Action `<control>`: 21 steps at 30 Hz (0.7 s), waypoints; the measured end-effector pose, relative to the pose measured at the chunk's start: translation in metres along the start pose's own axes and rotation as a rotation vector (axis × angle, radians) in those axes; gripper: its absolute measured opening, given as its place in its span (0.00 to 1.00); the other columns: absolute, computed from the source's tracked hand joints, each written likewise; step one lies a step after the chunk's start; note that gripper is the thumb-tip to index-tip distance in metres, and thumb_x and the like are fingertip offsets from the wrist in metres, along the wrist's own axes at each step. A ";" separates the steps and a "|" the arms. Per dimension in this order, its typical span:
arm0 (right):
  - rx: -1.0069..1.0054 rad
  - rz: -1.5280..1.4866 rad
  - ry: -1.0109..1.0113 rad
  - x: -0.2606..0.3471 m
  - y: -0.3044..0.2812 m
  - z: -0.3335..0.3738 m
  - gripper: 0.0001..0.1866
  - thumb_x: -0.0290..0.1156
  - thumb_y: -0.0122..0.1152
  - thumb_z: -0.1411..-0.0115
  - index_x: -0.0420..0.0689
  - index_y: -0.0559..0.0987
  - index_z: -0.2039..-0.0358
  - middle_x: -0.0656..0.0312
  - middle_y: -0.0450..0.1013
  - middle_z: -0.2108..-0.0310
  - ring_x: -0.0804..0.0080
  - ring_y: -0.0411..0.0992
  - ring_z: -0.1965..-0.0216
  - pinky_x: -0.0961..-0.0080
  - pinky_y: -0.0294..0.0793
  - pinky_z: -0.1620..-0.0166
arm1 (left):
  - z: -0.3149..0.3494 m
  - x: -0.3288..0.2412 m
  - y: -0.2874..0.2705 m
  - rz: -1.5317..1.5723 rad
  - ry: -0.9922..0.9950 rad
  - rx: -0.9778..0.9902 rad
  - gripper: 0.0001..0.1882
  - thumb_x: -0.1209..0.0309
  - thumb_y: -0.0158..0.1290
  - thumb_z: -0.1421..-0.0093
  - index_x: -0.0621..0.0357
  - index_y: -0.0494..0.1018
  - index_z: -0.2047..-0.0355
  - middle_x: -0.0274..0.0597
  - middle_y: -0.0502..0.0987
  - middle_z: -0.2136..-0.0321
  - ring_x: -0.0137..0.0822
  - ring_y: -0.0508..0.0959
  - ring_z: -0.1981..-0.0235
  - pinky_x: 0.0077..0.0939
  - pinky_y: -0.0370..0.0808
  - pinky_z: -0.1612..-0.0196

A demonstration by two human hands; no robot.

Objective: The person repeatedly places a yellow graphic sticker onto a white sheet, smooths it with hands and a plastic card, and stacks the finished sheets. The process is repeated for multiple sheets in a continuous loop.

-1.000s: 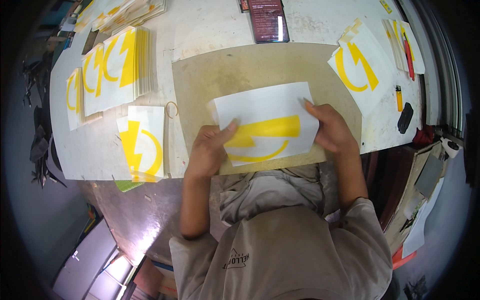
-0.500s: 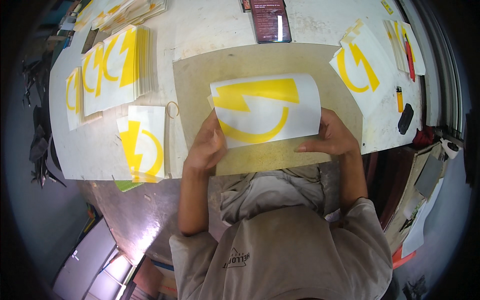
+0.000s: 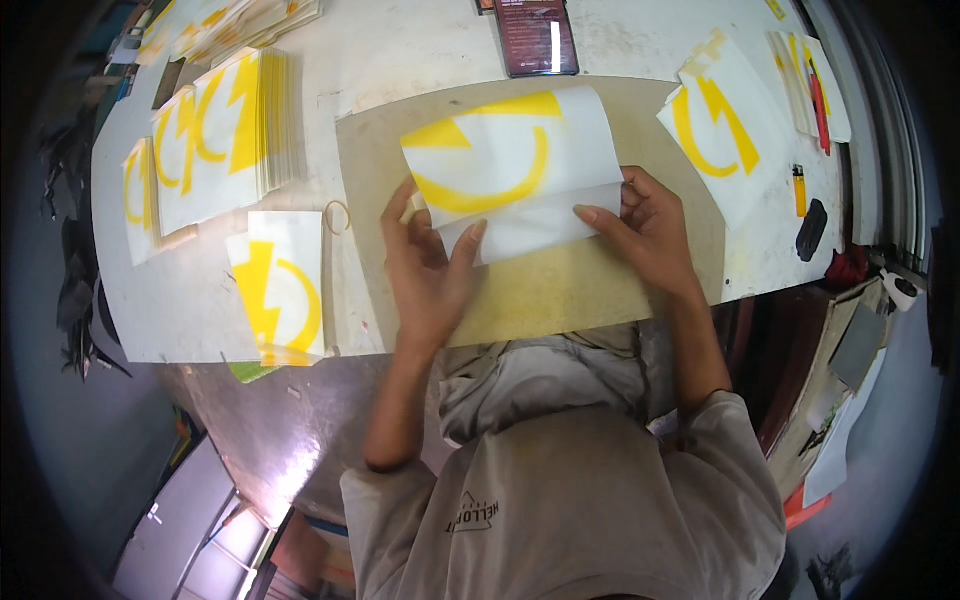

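Held over the mat, a white paper sheet (image 3: 490, 165) with a yellow bolt and curved stripe bows upward at its far part. A bend runs across it, and a plain white strip lies on the near side. At the sheet's left near corner, my left hand (image 3: 430, 265) grips it with the thumb on top and the fingers partly hidden behind. On the right edge my right hand (image 3: 655, 225) holds it likewise, its thumb lying over the plain strip. Beneath is a tan mat (image 3: 560, 285) on the white table (image 3: 400, 55).
Stacks of similar printed papers (image 3: 215, 150) stand at left, with a loose pair (image 3: 285, 290) and a rubber band (image 3: 339, 217) nearer. At right are more printed sheets (image 3: 715, 140), a red cutter (image 3: 820, 110), a yellow lighter (image 3: 799, 190) and a black object (image 3: 811, 235). A phone (image 3: 537, 38) lies beyond the mat.
Both hands have moved farther from me with the sheet. Their thumbs now lie on top of its near part, where a bend and a plain white strip have come into sight.
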State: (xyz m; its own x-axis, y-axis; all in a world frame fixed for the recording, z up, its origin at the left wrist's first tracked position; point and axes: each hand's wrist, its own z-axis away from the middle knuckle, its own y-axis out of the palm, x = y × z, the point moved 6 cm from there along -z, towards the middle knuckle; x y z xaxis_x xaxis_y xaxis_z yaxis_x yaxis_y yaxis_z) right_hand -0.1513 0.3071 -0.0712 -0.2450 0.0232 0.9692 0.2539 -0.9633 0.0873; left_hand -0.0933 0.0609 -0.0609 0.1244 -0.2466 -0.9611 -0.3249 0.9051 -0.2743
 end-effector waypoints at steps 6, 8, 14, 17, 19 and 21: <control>-0.050 0.059 0.099 0.001 0.002 -0.004 0.20 0.18 0.67 0.37 0.31 0.74 0.45 0.54 0.81 0.53 0.76 0.79 0.54 0.78 0.79 0.50 | 0.042 -0.044 0.026 -0.677 0.790 0.065 0.25 0.79 0.64 0.42 0.59 0.76 0.43 0.49 0.81 0.49 0.47 0.80 0.46 0.42 0.75 0.44; -0.059 0.064 0.088 0.000 0.004 -0.003 0.20 0.20 0.69 0.37 0.31 0.74 0.46 0.53 0.81 0.54 0.75 0.80 0.55 0.78 0.80 0.51 | 0.044 -0.038 0.039 -0.724 0.678 0.150 0.20 0.82 0.60 0.43 0.58 0.82 0.49 0.43 0.82 0.49 0.45 0.80 0.44 0.46 0.73 0.40; -0.382 0.921 -0.592 0.036 0.003 0.048 0.22 0.23 0.73 0.43 0.38 0.79 0.48 0.50 0.79 0.55 0.55 0.79 0.50 0.65 0.80 0.49 | 0.045 -0.027 0.041 -0.684 0.652 0.174 0.23 0.85 0.58 0.47 0.58 0.82 0.50 0.44 0.82 0.48 0.46 0.80 0.44 0.47 0.73 0.38; -0.068 1.026 -0.629 0.027 0.028 0.054 0.18 0.25 0.72 0.44 0.41 0.82 0.52 0.53 0.77 0.49 0.53 0.74 0.42 0.55 0.73 0.40 | 0.053 -0.021 0.043 -0.680 0.640 0.216 0.23 0.84 0.58 0.46 0.59 0.81 0.49 0.46 0.81 0.47 0.48 0.79 0.42 0.49 0.72 0.37; 0.006 1.106 -0.619 0.011 0.027 0.059 0.17 0.28 0.71 0.42 0.40 0.82 0.52 0.56 0.76 0.45 0.55 0.72 0.38 0.47 0.66 0.35 | 0.058 -0.013 0.039 -0.702 0.607 0.250 0.22 0.80 0.59 0.43 0.59 0.80 0.46 0.49 0.80 0.44 0.51 0.77 0.38 0.53 0.70 0.35; 0.033 1.169 -0.599 0.000 0.025 0.064 0.17 0.30 0.70 0.41 0.41 0.82 0.51 0.59 0.75 0.41 0.56 0.69 0.35 0.41 0.60 0.32 | 0.068 -0.008 0.027 -0.759 0.528 0.329 0.24 0.73 0.58 0.38 0.58 0.76 0.41 0.52 0.75 0.39 0.54 0.72 0.34 0.56 0.66 0.33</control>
State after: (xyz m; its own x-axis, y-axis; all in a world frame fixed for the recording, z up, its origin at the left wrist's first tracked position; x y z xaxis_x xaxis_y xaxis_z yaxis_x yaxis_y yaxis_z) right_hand -0.0850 0.3000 -0.0547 0.5822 -0.6925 0.4260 0.0564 -0.4883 -0.8708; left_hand -0.0395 0.1110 -0.0586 -0.2689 -0.8536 -0.4463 -0.0445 0.4738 -0.8795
